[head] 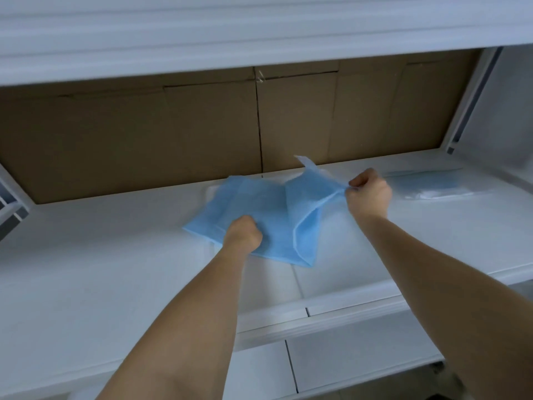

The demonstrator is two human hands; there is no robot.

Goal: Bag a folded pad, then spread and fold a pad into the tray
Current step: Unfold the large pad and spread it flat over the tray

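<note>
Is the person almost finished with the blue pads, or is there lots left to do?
About halfway. Done: one folded pad in a clear bag lies on the white tray, far right. In hand: the left hand grips the near edge of a second blue pad, while the right hand pinches its right edge, pulling it open. Left: spreading it flat, then folding it.

Both my bare forearms reach forward — left hand (243, 233) fisted, knuckles down; right hand (369, 192) raised, fingers pinched.
</note>
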